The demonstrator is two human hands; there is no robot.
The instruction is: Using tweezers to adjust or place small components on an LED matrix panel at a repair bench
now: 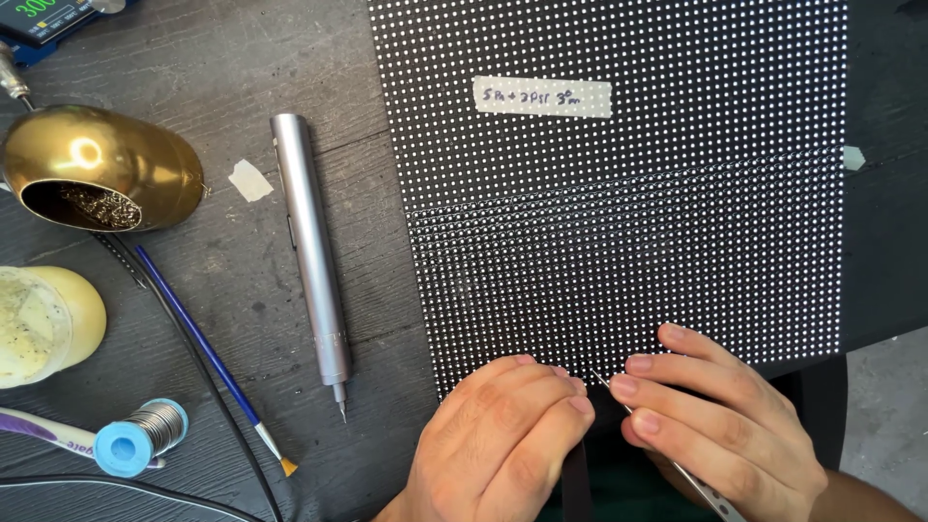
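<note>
Right hand (720, 425) — fingers (646, 365) curling close together, pinching thin metal tweezers (677, 466) whose tip is touching the near edge of the panel (628, 193). The tweezers' rear end is running out of frame at the bottom.

Left hand (503, 435) — fingers (556, 387) folding loosely inward, resting knuckles-up on the panel's near edge just left of the tweezers' tip, holding nothing that can be made out. Both wrists are cut off by the frame; the panel's near edge under the hands is hidden.

Panel — black, dotted with a white grid, lying flat, a strip of tape (542, 97) sitting near its far edge.

Left of the panel: a grey screwdriver (311, 256) lying just beside it; farther left a blue-handled brush (208, 353), a brass wool holder (92, 169), a solder spool (140, 437), and a yellowish jar (43, 324) — partly cut off.
</note>
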